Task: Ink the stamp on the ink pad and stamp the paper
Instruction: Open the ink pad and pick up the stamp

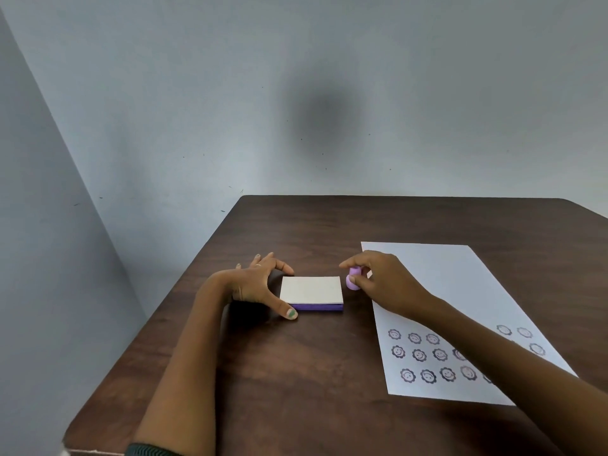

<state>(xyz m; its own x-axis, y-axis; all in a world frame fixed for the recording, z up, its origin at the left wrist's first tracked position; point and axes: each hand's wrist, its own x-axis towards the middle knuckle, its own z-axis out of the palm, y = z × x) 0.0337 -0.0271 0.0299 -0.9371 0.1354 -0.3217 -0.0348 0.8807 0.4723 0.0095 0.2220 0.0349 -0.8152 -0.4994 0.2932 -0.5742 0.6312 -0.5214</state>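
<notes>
A flat ink pad case (311, 292), white on top with a purple base, lies closed on the dark wooden table (296, 373). My left hand (260, 286) spans its left side, thumb at the near corner and fingers at the far corner. My right hand (381, 279) pinches a small lilac stamp (352, 279) just right of the case, at the paper's left edge. The white paper (444, 291) lies to the right, its near part covered with several smiley-flower prints (419, 355).
The table's left edge runs diagonally close to my left forearm, with a grey wall beyond it. Another grey wall stands behind the table's far edge. My right forearm crosses the paper's near right part.
</notes>
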